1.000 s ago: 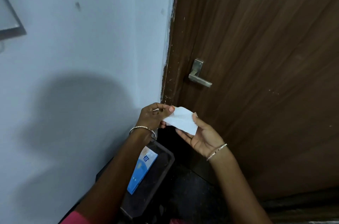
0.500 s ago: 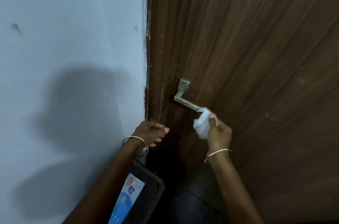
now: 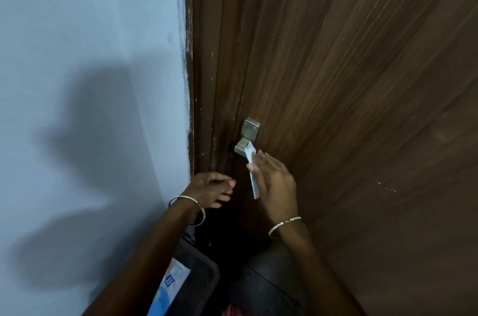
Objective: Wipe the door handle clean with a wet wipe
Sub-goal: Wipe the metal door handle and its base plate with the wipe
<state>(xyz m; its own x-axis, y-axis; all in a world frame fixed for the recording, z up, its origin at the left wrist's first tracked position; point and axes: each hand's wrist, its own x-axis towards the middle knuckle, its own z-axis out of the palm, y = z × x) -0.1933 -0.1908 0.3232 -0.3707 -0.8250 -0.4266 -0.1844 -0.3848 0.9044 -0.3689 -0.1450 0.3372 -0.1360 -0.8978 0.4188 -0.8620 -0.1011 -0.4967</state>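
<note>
The white wet wipe (image 3: pixel 254 186) is gripped in the right hand (image 3: pixel 274 181). Its upper corner is laid against the brushed metal lever door handle (image 3: pixel 240 148), just below the square backplate (image 3: pixel 250 129). The lever's outer length is hidden behind that hand, so it cannot be told how far the fingers close round it. The left hand (image 3: pixel 209 187) is held loosely curled with nothing in it. It is kept apart from the right hand, below and left of the handle, near the edge of the dark brown wood-grain door (image 3: pixel 336 108).

4 risks are judged likely from here:

1. The wipe is folded narrow and a strip hangs loose below the hand. Little of it meets the metal, so the lever's underside and the backplate may be missed.
2. If the lever is pressed downward, the latch may be released and the door set swinging. The left hand's fingers could then be caught at the door's edge.
3. A wet wipe is slippery, so it may be pulled out of the grip on a hard stroke. It would then drop toward the dark tray (image 3: pixel 204 277), where a blue and white packet (image 3: pixel 169 287) lies.
4. Moisture may be smeared onto the wood around the backplate.
</note>
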